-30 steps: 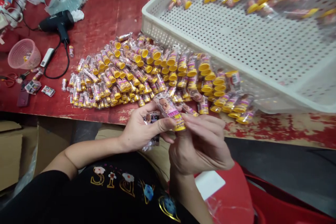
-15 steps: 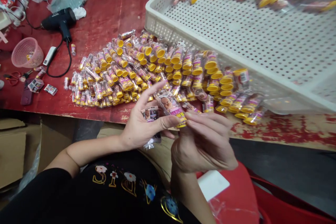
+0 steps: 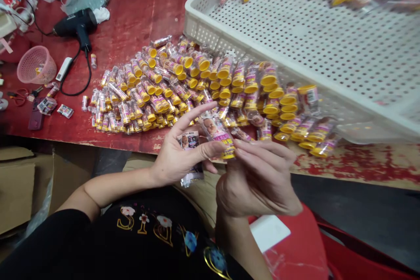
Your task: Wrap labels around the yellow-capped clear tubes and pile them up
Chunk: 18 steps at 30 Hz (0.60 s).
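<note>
My left hand holds a clear plastic tube between thumb and fingers, its yellow cap end tilted toward my right hand. A printed pink, yellow and white wrap covers the tube. Tucked in the same palm is a bundle of dark printed plastic sleeves, partly covered by my thumb. My right hand is closed in a pinch at the tube's yellow end; its fingertips partly hide what they grip. Just beyond both hands lies a big pile of similar yellow-capped tubes on the red table.
A white perforated crate holding more yellow-capped tubes stands at the right. On the left are a black heat gun, a pink basket, red scissors and a dark phone-like slab. A red stool stands below right.
The view has shifted slightly, so the scene sits a little farther right. Both hands keep nearly the same hold on the tube.
</note>
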### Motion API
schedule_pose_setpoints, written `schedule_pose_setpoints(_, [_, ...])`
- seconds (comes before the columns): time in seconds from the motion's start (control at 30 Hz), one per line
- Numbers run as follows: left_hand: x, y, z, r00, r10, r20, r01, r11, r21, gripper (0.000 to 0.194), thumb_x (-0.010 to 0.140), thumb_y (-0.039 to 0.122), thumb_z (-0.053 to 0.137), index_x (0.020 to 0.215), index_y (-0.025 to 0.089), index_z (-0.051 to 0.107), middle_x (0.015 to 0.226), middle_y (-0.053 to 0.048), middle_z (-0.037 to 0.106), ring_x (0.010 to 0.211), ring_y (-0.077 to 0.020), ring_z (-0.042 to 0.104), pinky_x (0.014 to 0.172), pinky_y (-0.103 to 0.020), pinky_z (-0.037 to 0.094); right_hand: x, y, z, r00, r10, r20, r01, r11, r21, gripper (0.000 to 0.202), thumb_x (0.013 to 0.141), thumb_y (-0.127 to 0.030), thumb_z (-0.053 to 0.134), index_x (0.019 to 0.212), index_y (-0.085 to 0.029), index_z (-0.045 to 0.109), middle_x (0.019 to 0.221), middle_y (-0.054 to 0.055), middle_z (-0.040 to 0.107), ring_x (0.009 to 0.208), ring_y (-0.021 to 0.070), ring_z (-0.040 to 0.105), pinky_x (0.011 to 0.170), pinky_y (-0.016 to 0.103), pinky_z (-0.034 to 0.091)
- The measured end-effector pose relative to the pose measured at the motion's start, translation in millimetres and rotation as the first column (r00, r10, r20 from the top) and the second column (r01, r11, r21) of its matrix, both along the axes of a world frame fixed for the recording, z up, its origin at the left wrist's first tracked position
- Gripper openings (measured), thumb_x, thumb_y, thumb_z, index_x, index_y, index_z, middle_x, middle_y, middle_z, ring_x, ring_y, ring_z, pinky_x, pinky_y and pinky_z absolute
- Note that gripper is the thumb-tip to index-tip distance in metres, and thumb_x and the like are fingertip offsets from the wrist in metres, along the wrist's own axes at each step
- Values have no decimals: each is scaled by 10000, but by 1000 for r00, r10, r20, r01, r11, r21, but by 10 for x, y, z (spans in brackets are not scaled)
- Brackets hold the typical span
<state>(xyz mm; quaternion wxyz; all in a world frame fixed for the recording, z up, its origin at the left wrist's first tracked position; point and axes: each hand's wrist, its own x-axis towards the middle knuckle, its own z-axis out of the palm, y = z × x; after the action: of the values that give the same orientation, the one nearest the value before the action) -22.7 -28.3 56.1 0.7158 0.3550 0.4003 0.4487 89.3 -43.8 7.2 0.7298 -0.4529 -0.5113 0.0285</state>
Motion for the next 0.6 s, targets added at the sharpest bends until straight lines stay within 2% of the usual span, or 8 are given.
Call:
schedule_pose_setpoints(0.1, [-38,29,24,999,29,-27,-30,999,-35,764,753,503,875,1445,382,575,897,-8,695,568,-138,638,578,-336,590,22,-11,3,999,40,3,-40,997,-61,459,747,36,806,1064,-296,807,1004,-2,819,925,192,726,816,384,571])
schedule_pose_setpoints(0.17, [-162,116,64,990,102,-95,-106,994,-35,758,744,508,878,1433,355,599,886,-22,697,553,-138,625,578,-331,569,52,-26,-11,999,35,-22,-37,991,-126,492,744,11,816,1124,-301,797,1128,31,793,989,230,741,829,426,601])
schedule_pose_setpoints(0.23, [-386,280,120,950,221,-220,-220,975,29,747,719,481,900,1397,316,633,874,-38,695,601,-165,645,610,-337,560,89,-39,-55,999,7,-53,-17,984,-175,497,748,-10,820,1152,-299,793,1200,57,763,1037,265,748,855,470,625])
schedule_pose_setpoints(0.3, [-685,510,182,870,335,-363,-299,942,153,717,679,410,937,1332,279,671,860,-47,689,677,-197,667,658,-345,555,122,-45,-124,996,3,-90,-21,979,-201,449,756,-23,819,1124,-281,804,1169,73,761,1023,271,755,879,491,638])
schedule_pose_setpoints(0.4, [-1111,891,254,749,410,-520,-284,908,307,651,603,290,977,1200,233,726,866,-54,689,789,-236,682,746,-358,550,173,-45,-229,991,33,-131,-62,972,-225,396,758,-36,828,1096,-242,812,1105,88,763,972,246,756,835,439,652])
schedule_pose_setpoints(0.47, [-1282,1102,280,687,409,-600,-246,909,338,612,556,240,987,1118,190,749,912,-77,710,909,-273,681,821,-363,541,265,6,-271,990,72,-118,-98,968,-231,401,776,-48,817,1132,-231,799,1112,93,752,1003,243,751,806,403,652])
schedule_pose_setpoints(0.53, [-1355,1237,294,633,385,-672,-186,918,351,616,566,232,977,1132,152,745,960,-97,723,990,-283,666,863,-348,528,467,180,-281,997,69,-46,-77,973,-216,408,796,-67,805,1171,-227,785,1109,97,745,1035,245,740,791,382,645])
schedule_pose_setpoints(0.6, [-1376,1299,295,604,374,-703,-160,922,353,650,632,259,947,1228,143,716,970,-91,718,909,-237,668,800,-306,531,802,537,-247,998,6,55,5,980,-197,370,815,-93,791,1161,-223,787,1067,100,748,982,223,733,739,334,626])
